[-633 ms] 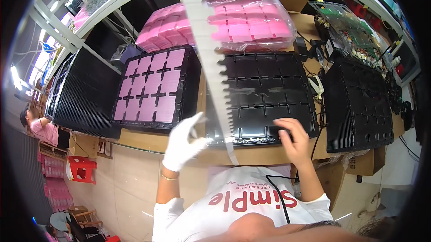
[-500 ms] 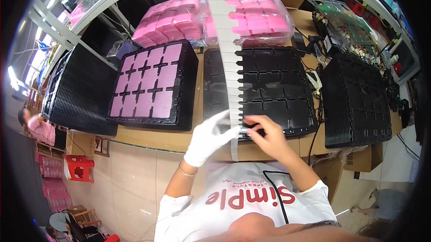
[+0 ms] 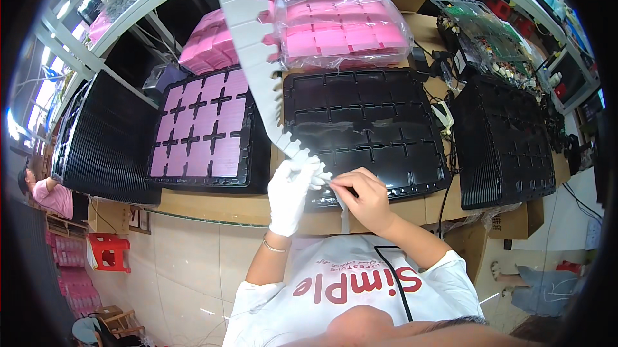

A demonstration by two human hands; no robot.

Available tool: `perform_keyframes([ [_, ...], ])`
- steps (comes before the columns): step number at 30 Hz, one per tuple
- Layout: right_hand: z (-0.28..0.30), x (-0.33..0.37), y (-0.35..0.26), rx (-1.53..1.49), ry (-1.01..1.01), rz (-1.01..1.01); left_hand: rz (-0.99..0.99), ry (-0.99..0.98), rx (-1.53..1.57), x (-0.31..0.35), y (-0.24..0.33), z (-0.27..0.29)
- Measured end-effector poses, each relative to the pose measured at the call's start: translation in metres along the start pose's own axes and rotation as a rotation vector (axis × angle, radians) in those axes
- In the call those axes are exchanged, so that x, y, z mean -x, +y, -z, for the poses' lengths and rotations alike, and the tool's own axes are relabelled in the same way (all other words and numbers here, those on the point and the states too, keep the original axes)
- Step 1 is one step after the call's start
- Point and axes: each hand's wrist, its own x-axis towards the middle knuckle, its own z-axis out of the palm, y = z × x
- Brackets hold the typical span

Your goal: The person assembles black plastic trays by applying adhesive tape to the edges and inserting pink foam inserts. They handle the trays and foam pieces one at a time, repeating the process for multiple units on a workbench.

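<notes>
A long white strip (image 3: 248, 44) with a notched edge runs from the top of the view down to my hands. My left hand (image 3: 287, 197), in a white glove, is closed around the strip near its lower end. My bare right hand (image 3: 367, 199) pinches at that end with thumb and forefinger; what exactly sits between the fingertips is too small to tell. A thin pale tail (image 3: 345, 219) of the strip hangs below. Both hands are over the front edge of a black compartment tray (image 3: 360, 121), which lies on the table in front of me.
On the left stand a tray filled with pink pads (image 3: 199, 125) and a tall stack of black trays (image 3: 106, 141). More black trays (image 3: 505, 147) are stacked on the right. Bagged pink foam (image 3: 347, 25) lies behind, with circuit boards (image 3: 492, 35) and cables at the back right.
The strip's upper part has swung to the left and now bends near my left hand. My left hand's fingers have closed in on it, and my right hand has moved slightly left and down.
</notes>
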Motion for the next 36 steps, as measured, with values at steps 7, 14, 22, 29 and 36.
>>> perform_keyframes([
  [7, 0.002, -0.061, 0.007, -0.126, -0.138, 0.124, -0.089, 0.170, 0.109, -0.025, -0.010, 0.028],
  [14, -0.064, -0.179, 0.166, 0.048, -0.357, -0.299, -0.012, 0.116, 0.113, -0.035, -0.006, 0.028],
  [22, -0.099, -0.215, 0.185, 0.372, -0.573, -0.175, 0.029, 0.065, 0.071, -0.039, -0.013, 0.035],
  [29, -0.100, -0.228, 0.186, 0.545, -0.687, -0.075, 0.015, 0.042, 0.064, -0.040, -0.010, 0.029],
  [36, -0.101, -0.228, 0.187, 0.465, -0.657, -0.108, 0.049, 0.038, 0.008, -0.038, -0.008, 0.033],
])
